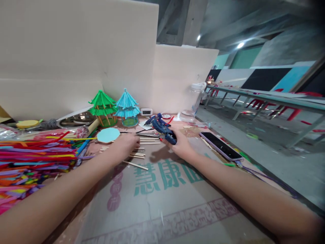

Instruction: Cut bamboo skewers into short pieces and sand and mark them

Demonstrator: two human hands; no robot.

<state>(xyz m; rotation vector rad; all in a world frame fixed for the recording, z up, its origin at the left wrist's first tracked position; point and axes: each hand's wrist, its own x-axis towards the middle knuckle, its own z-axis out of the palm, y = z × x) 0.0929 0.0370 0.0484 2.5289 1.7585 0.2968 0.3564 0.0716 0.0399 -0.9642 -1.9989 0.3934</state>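
Note:
My right hand (180, 145) is closed round the handle of a blue glue gun (161, 126), whose nozzle points away to the left. My left hand (126, 143) lies palm down over several thin wooden sticks (138, 156) on the cardboard sheet (162, 196); its fingers are curled and hidden from me. A pale blue octagonal disc (108, 135) lies just left of that hand. Behind stand a green pagoda model (103, 107) and a blue pagoda model (127, 107).
A heap of coloured pipe cleaners (33, 159) fills the left side. A phone (220, 145) lies right of my right hand, near the table edge. A clear bottle (194, 101), a small white timer (146, 111) and white foam boards (101, 51) stand behind.

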